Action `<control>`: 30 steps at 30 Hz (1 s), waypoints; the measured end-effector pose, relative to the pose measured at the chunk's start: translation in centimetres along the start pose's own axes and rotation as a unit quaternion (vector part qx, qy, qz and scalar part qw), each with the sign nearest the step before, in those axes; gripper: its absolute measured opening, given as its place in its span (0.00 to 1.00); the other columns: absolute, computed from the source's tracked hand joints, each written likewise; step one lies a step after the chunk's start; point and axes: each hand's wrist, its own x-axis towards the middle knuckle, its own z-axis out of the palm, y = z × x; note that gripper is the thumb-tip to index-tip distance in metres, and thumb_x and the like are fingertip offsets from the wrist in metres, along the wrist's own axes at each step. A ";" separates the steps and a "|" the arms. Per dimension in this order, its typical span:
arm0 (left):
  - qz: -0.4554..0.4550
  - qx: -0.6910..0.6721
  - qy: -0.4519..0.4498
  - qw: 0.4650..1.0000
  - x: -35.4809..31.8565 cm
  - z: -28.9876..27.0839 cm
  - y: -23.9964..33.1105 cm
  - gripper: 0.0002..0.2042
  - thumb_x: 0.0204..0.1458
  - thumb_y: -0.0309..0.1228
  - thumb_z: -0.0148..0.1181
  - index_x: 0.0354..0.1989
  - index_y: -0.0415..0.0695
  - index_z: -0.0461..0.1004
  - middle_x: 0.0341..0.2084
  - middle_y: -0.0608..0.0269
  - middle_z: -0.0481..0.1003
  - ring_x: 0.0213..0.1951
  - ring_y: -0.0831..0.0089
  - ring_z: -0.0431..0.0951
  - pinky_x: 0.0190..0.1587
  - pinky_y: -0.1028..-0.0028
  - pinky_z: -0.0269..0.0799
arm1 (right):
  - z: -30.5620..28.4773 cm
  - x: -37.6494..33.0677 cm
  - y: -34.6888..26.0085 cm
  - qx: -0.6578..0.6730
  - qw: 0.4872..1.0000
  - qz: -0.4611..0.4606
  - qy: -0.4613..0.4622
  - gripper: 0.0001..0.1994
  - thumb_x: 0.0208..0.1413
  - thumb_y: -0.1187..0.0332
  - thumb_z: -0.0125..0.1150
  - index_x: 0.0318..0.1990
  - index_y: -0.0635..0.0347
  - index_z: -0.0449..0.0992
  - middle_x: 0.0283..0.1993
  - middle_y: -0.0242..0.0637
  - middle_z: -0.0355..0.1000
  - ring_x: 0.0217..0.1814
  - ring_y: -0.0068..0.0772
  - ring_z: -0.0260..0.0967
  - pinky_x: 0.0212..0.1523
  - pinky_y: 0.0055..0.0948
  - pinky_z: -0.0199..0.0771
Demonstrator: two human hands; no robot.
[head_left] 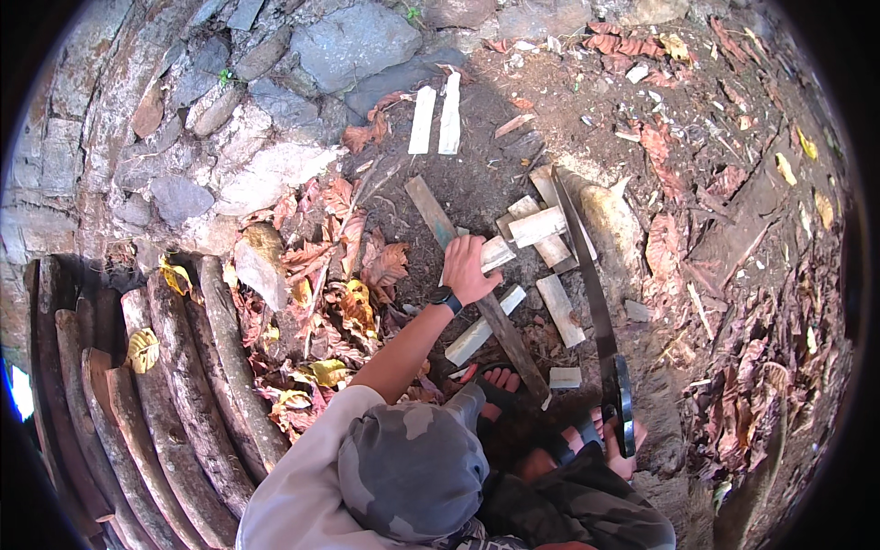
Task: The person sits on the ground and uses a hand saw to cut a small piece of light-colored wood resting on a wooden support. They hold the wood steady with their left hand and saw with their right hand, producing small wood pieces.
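Observation:
My left hand (469,269), a dark watch on its wrist, is closed over a long weathered wooden slat (500,321) that slants toward my feet. A short pale wood piece (498,254) sticks out beside its thumb; I cannot tell whether the hand also grips it. On the right, my right hand (621,449) is closed at the black handle (624,394) of a long, dark-bladed handsaw (596,298), partly hidden by it. The blade points away from me, apart from the slat; its teeth cannot be made out. Several short pale wood pieces (559,310) lie around the slat.
Two white wood strips (423,120) lie farther off near a stone wall (353,46). Dry leaves (353,302) cover the ground at left, beside stacked logs (192,394). My left knee (412,472) and sandaled foot (501,379) are close to the slat.

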 end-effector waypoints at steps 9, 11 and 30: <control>-0.173 -0.045 0.120 0.976 5.4 -0.5 2.3 0.30 0.43 0.39 0.73 0.53 0.39 0.69 0.45 0.50 0.70 0.51 0.47 0.71 0.54 0.51 0.67 | -0.6 0.7 -1.0 0.028 0.999 0.022 -0.030 0.04 0.56 0.75 0.66 0.30 0.63 0.78 0.25 0.34 0.76 0.27 0.22 0.72 0.29 0.25 0.70; -0.141 -0.025 0.100 0.985 6.8 -1.2 3.1 0.35 0.44 0.41 0.73 0.59 0.38 0.67 0.52 0.47 0.69 0.56 0.47 0.69 0.58 0.51 0.65 | -0.5 0.6 -1.1 0.021 1.000 0.012 -0.009 0.04 0.56 0.76 0.66 0.30 0.63 0.78 0.26 0.34 0.76 0.27 0.23 0.72 0.29 0.26 0.70; -0.096 -0.020 0.128 0.987 7.2 -1.6 0.3 0.28 0.49 0.36 0.72 0.57 0.39 0.72 0.51 0.48 0.70 0.56 0.47 0.69 0.58 0.54 0.67 | -1.1 0.5 1.5 0.033 0.997 0.062 -0.016 0.05 0.55 0.75 0.65 0.28 0.65 0.77 0.23 0.34 0.75 0.25 0.23 0.71 0.28 0.26 0.69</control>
